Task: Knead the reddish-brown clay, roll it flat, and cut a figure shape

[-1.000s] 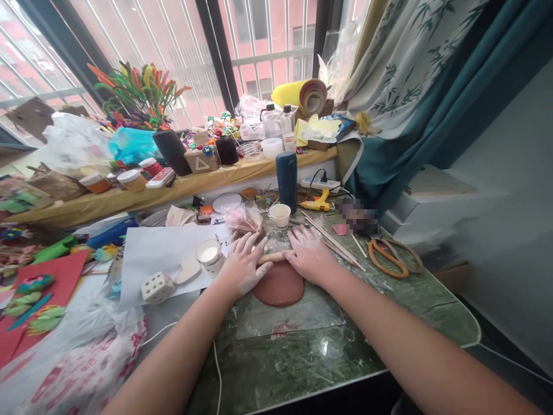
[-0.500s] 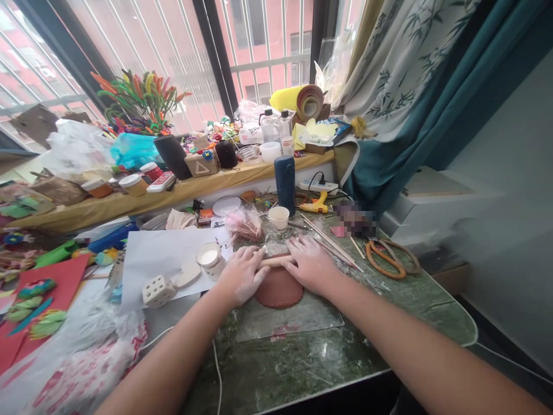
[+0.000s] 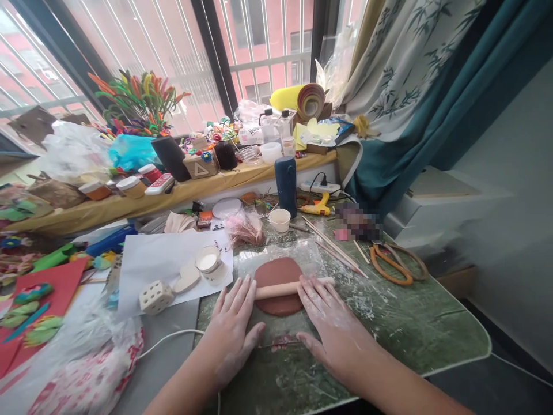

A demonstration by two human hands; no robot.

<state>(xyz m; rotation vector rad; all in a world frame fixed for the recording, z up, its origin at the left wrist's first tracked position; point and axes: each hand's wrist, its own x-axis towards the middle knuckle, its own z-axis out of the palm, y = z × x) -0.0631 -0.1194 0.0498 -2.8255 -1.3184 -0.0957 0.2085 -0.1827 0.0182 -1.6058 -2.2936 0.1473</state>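
Note:
A light wooden rolling pin [image 3: 279, 289] lies crosswise over a flat, roundish slab of red-brown clay [image 3: 279, 269]. My left hand [image 3: 231, 323] rests on the pin's left end, fingers stretched forward and thumb apart. On the right end lies my right hand [image 3: 332, 323], its fingers extended flat over the pin and its thumb held away. Neither hand wraps round the pin. Whitish residue covers both hands. Under the clay is a clear plastic sheet [image 3: 313, 256] on the green, stained table [image 3: 415, 328].
Left of the clay, a cup of white contents [image 3: 208, 262] and a white die [image 3: 156, 296] stand on white paper [image 3: 142, 253]. Behind are a paper cup [image 3: 279, 219], a blue cylinder [image 3: 286, 185] and a yellow glue gun [image 3: 317, 204]. Orange-handled scissors [image 3: 391, 265] lie right.
Both hands and the rolling pin have moved toward me, from the clay's far edge to its nearer half. The thumbs have come off the pin, and more clay shows behind it.

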